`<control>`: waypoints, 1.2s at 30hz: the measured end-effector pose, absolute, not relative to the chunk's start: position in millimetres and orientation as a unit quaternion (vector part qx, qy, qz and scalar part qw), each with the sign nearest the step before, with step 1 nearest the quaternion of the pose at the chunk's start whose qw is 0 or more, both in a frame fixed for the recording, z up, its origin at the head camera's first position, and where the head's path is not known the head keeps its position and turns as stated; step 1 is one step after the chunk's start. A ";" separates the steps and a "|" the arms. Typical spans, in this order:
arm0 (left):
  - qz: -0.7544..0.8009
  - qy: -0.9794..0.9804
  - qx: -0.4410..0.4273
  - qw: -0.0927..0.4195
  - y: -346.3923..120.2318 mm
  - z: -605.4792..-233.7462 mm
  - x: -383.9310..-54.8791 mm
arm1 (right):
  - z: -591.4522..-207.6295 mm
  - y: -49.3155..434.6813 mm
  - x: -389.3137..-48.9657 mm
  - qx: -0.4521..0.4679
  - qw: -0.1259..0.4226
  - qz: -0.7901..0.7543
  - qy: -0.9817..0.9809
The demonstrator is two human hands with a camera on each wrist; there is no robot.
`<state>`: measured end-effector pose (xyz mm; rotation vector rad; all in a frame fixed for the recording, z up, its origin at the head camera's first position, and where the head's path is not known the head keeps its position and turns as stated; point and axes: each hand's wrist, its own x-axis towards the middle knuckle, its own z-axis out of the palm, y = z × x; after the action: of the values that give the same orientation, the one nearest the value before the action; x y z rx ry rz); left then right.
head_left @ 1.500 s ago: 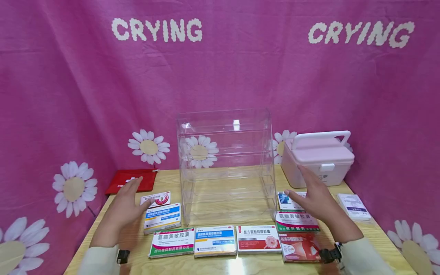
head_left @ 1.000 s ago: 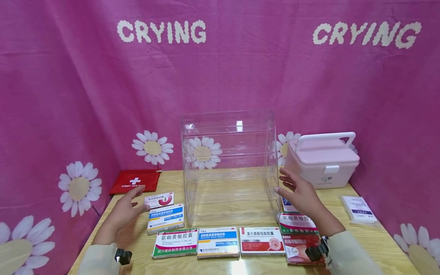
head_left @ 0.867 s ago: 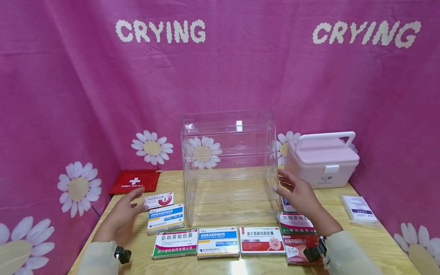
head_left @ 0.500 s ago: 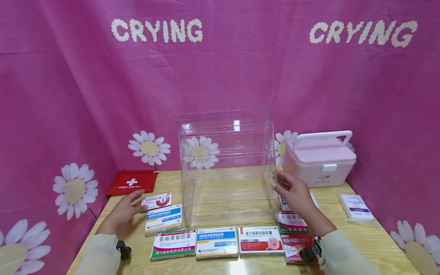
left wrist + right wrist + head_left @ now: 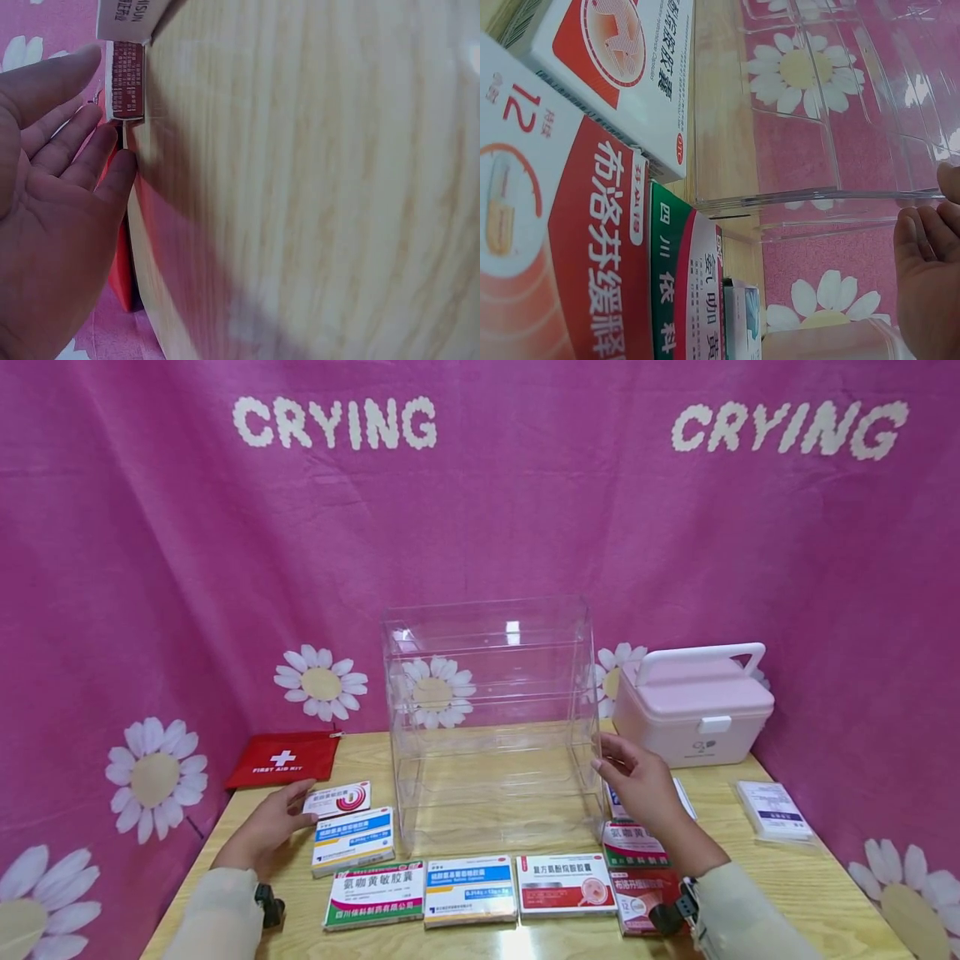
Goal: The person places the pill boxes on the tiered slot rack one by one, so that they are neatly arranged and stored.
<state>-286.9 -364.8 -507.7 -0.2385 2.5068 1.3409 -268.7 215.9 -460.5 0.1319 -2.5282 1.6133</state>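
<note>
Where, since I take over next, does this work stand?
Looks done: the clear tiered plastic rack stands upright, with printed cardboard boxes on both sides and in front. In hand: nothing lifted; the left hand is beside the small white box with red rings, the right hand at the rack's side. Remaining, probably: filling the rack's shelves, which hold no boxes.

Tiered stand [image 5: 492, 725]: clear smooth plastic; I see glossy highlights on it. Medicine boxes [image 5: 566, 897]: printed card, smooth, low sheen. Tabletop [image 5: 723, 806]: wood-grained, glossy. Carry case [image 5: 678, 737]: opaque smooth plastic. Pouch [image 5: 311, 752]: fabric-like. Backdrop [image 5: 480, 510]: matt creased cloth. Sleeves [image 5: 213, 917], to my eye: matt cloth.
</note>
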 end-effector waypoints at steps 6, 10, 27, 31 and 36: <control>0.445 0.882 -0.078 0.133 -366.0 -509.2 -286.2 | -460.5 213.3 -270.3 0.023 0.070 0.532 -0.844; 0.445 0.882 -0.080 0.134 -366.0 -511.2 -287.2 | -460.8 211.5 -270.6 0.011 0.074 0.535 -0.842; 0.407 0.903 -0.071 0.116 -364.6 -512.2 -293.7 | -460.2 208.5 -270.0 -0.003 0.071 0.539 -0.839; 0.413 0.901 -0.077 0.110 -365.4 -514.2 -294.3 | -460.6 208.8 -270.4 -0.004 0.067 0.541 -0.838; 0.434 0.889 -0.092 0.116 -366.4 -514.3 -290.4 | -460.8 208.3 -270.2 -0.011 0.063 0.547 -0.835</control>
<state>-290.4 -366.4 -514.3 -0.2687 2.6021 1.2713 -270.2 208.3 -460.8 -0.0322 -2.5223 1.6527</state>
